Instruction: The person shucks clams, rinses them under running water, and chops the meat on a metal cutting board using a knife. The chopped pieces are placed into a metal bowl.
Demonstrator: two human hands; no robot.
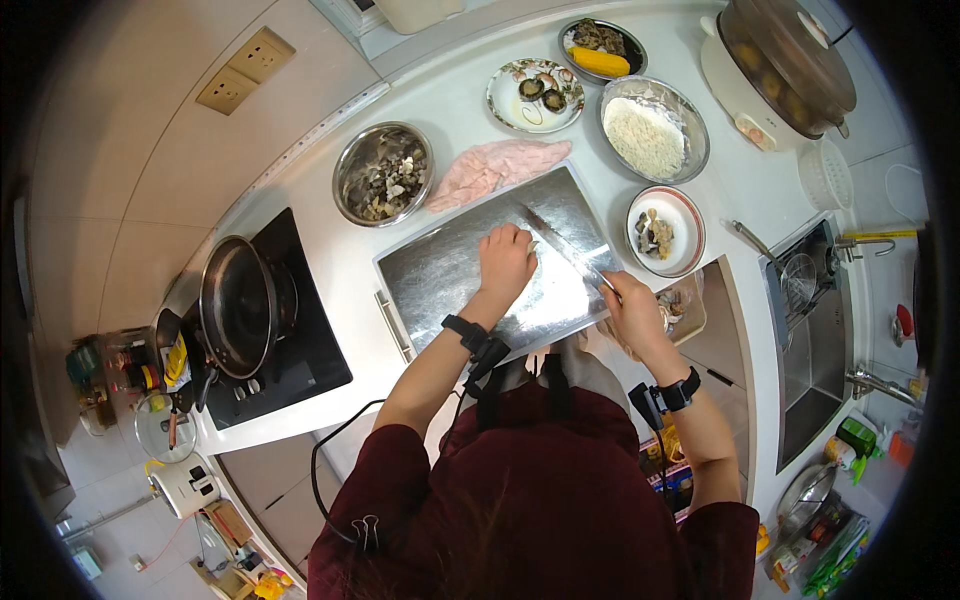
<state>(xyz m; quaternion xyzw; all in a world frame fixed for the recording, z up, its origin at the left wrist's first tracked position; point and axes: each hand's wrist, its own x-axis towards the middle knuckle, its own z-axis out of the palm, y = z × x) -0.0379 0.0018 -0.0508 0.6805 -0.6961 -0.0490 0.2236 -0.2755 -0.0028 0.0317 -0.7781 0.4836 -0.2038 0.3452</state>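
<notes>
My right hand [636, 315] grips the handle of a kitchen knife [559, 244], whose long blade lies diagonally over the metal cutting board [442, 289]. Left of the blade, my left hand [508, 259] is curled over the board around a small pale piece of food [532, 247], mostly hidden by the fingers. A crumpled pink cloth [499, 171] lies along the board's far edge. Beside the board's right corner, a red-rimmed white bowl [698, 238] holds small chopped pieces. A steel bowl [347, 201] of chopped dark and pale food stands behind the board's left part.
At the back are a plate with two mushroom caps [531, 90], a dish with a corn cob [600, 61] and a steel bowl of flour [643, 139]. A lidded steamer [780, 75] stands far right, above the sink [810, 397]. Left, a frying pan [238, 307] sits on the cooktop [311, 360].
</notes>
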